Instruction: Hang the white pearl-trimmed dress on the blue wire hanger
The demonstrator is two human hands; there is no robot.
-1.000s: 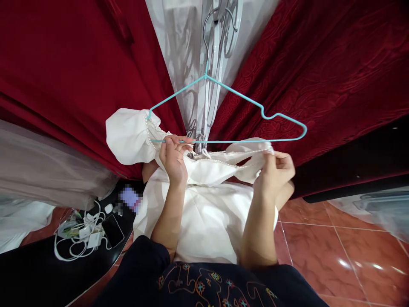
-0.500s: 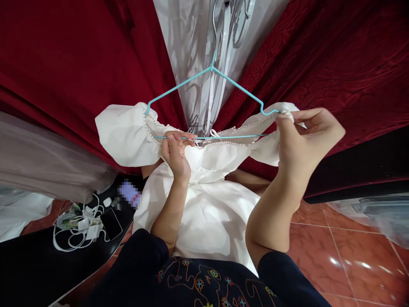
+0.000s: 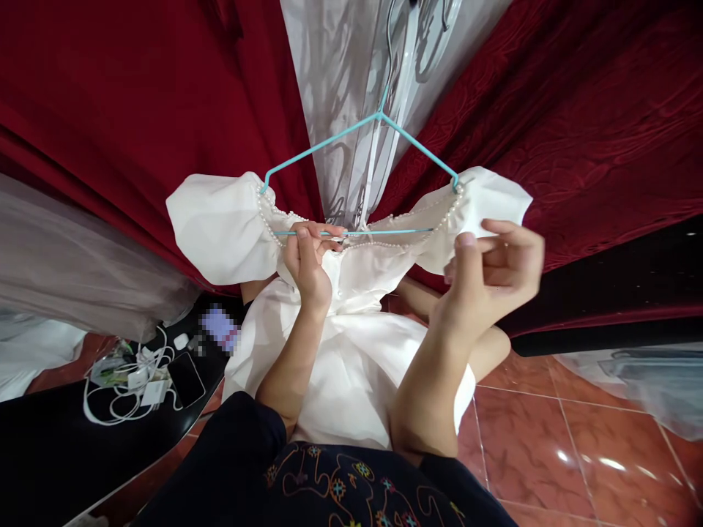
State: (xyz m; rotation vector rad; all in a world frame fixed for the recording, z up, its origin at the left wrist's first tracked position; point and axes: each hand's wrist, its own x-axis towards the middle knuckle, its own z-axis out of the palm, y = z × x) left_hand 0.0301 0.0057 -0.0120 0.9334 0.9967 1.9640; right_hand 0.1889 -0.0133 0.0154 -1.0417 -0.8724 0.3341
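A white dress (image 3: 351, 366) with puffed sleeves and a pearl-beaded neckline hangs on a light blue hanger (image 3: 379, 116). Both ends of the hanger sit inside the sleeve openings, and its bottom bar crosses the neckline. My left hand (image 3: 308, 267) is closed around that bar, left of the middle, against the beaded edge. Beside the right puffed sleeve (image 3: 491, 201) is my right hand (image 3: 488, 274), its thumb and fingers apart and slightly blurred. Whether its fingertips touch the sleeve I cannot tell. The dress skirt spreads over my lap.
Dark red curtains (image 3: 137, 88) hang on both sides of a pale sheer fabric (image 3: 313, 73). More hangers (image 3: 433, 44) show at the top. At left, a black surface (image 3: 49, 454) carries a phone (image 3: 187, 379) and tangled white cables (image 3: 118, 417). Red tiles (image 3: 521, 432) cover the floor.
My right hand has let go of the beaded sleeve edge and moved down and left. The right sleeve opening now sits over the hanger's end. My left hand still grips the bar.
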